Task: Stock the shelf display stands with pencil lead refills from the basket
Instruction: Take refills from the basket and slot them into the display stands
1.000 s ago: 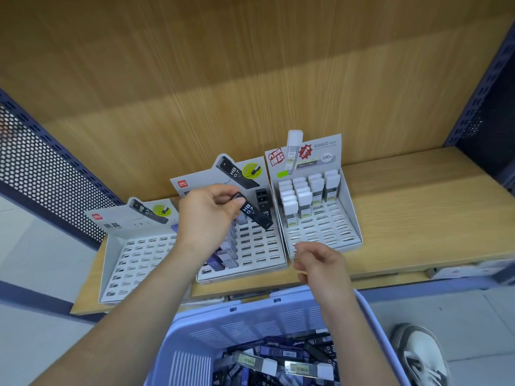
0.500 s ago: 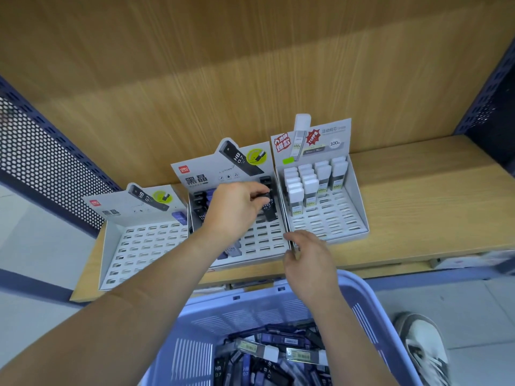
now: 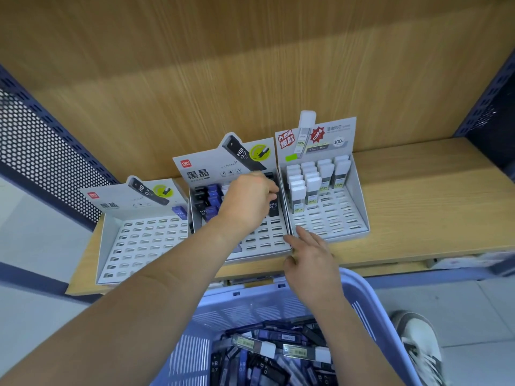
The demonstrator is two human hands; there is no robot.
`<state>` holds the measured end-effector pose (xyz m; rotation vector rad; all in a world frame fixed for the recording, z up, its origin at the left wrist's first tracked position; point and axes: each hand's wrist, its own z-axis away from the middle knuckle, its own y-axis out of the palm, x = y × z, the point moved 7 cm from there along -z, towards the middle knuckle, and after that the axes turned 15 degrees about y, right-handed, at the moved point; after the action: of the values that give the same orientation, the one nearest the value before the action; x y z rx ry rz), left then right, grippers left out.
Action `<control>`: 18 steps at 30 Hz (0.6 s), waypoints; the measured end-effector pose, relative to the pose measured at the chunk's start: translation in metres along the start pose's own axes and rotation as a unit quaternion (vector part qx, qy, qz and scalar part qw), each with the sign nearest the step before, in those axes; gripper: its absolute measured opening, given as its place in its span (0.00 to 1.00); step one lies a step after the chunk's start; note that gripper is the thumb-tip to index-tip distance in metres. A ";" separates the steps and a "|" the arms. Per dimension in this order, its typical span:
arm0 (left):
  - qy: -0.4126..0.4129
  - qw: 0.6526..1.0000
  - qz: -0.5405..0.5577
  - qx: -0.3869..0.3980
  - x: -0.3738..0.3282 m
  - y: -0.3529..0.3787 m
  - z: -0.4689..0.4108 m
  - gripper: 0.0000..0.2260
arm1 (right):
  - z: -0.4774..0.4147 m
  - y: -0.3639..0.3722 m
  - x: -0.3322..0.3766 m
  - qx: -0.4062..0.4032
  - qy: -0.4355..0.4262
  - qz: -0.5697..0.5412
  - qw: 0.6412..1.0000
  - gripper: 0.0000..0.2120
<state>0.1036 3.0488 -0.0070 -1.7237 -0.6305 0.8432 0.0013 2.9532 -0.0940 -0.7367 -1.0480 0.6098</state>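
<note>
My left hand [image 3: 248, 201] reaches over the middle display stand [image 3: 264, 243] and pinches the top of a black HB 0.7 lead refill [image 3: 273, 208], which stands upright in the stand's right column. Black and blue refills fill the back rows there. My right hand [image 3: 309, 257] has straight fingers that touch the front right corner of that stand. The left stand [image 3: 145, 246] holds a single blue refill at its back right. White-capped refills fill the back rows of the right stand [image 3: 334, 218]. Below, the blue basket [image 3: 359, 291] holds several loose refills [image 3: 264, 358].
The three stands sit on a wooden shelf [image 3: 418, 204] with bare wood to the right. Perforated dark blue side panels [image 3: 41, 151] frame the shelf. A grey shoe [image 3: 420, 346] is on the tiled floor, right of the basket.
My left hand brought the black refill from above the middle stand down into its right column. My right hand moved forward from above the basket to the stand's front corner.
</note>
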 end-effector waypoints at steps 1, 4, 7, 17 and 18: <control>-0.010 1.000 -0.008 0.009 -0.001 -0.002 -0.001 0.09 | -0.001 0.000 -0.001 0.007 -0.006 -0.010 1.000 0.24; -0.032 0.999 0.007 -0.031 -0.006 -0.020 0.009 0.13 | 0.002 -0.007 -0.004 0.022 -0.020 -0.070 0.997 0.24; -0.047 0.987 0.041 -0.146 -0.018 -0.048 0.050 0.12 | 0.008 -0.025 -0.004 0.004 -0.028 -0.158 0.987 0.20; -0.128 0.983 0.130 -0.007 -0.044 0.016 0.181 0.09 | 0.048 0.000 -0.008 0.278 -0.018 0.025 0.960 0.07; -0.138 0.981 0.123 0.049 -0.041 0.034 0.194 0.09 | 0.053 0.012 -0.016 0.295 -0.013 0.058 0.954 0.07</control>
<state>-0.0745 3.1208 -0.0655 -1.6291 -0.5543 1.2834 -0.0545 2.9618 -0.0959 -0.2647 -0.7867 0.9814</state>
